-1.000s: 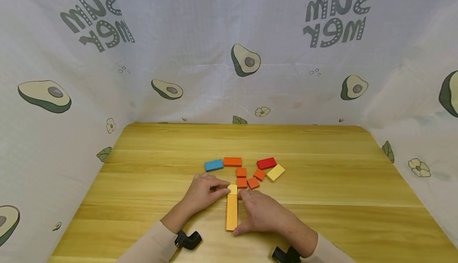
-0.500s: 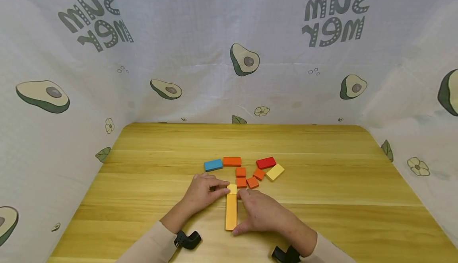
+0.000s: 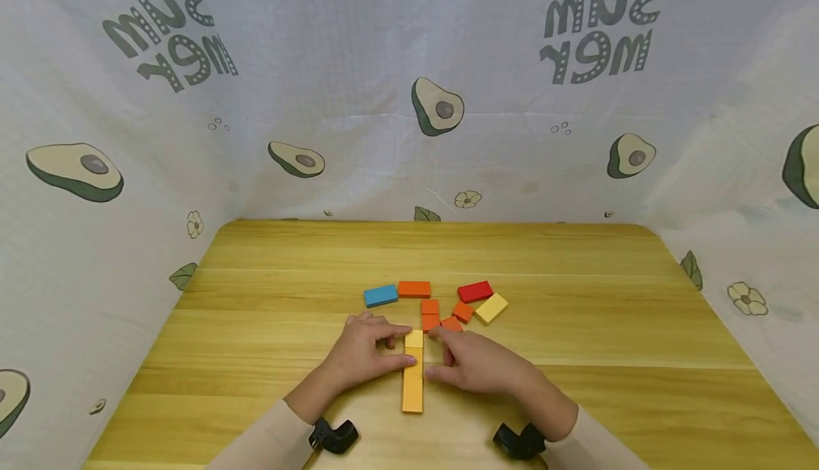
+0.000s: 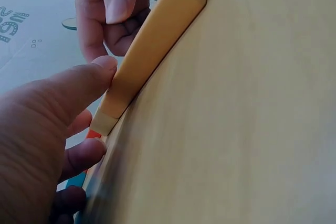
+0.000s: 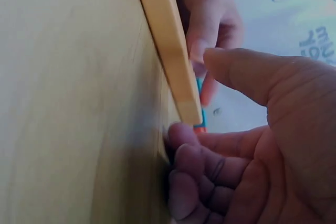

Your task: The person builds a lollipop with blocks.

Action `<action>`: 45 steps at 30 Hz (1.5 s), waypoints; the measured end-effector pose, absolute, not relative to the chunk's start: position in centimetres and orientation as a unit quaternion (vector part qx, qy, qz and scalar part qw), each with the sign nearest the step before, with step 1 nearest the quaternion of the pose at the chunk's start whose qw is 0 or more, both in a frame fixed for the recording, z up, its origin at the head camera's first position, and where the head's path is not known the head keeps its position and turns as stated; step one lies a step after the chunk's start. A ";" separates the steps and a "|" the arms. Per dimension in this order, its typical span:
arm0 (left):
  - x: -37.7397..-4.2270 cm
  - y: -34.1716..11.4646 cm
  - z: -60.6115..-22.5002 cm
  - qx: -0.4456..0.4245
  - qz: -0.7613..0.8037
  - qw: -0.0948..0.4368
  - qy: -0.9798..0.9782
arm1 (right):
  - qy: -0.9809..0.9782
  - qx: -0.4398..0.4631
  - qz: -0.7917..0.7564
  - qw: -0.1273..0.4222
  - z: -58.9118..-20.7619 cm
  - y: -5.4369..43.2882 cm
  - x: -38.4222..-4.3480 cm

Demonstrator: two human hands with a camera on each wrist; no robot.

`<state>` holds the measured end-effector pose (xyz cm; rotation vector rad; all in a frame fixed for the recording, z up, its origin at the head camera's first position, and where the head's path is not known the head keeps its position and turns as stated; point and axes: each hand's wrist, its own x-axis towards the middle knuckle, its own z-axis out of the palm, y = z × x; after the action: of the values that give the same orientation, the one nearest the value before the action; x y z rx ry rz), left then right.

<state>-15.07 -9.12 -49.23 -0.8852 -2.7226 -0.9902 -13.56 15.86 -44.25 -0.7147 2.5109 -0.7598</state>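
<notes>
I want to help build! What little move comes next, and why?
Maybe ease the left hand and right hand away gently: the small yellow block already meets the end of the long orange block, and both look lined up.

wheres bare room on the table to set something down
The table is bare left of the blue block and left hand, right of the far-right yellow block and right hand, and beyond the red block up to the patterned cloth. It is crowded mid-table, where both hands frame the amber bar and small orange blocks cluster just beyond.
</notes>
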 end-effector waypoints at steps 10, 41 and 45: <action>-14.7 -8.9 -48.8 -0.301 -0.331 0.027 -0.894 | 0.910 -0.231 -0.281 0.198 -44.5 16.9 -14.6; -13.5 -7.5 -49.1 -0.312 -0.335 0.028 -0.889 | 0.951 -0.130 -0.244 0.139 -43.5 25.7 -17.9; -13.6 -7.5 -49.0 -0.322 -0.340 0.018 -0.883 | 0.949 -0.132 -0.247 0.145 -43.1 26.0 -17.8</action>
<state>-13.61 -7.46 -49.00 -0.9997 -2.7447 -1.0573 -17.78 25.96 -43.05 -0.3795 2.7352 -0.7113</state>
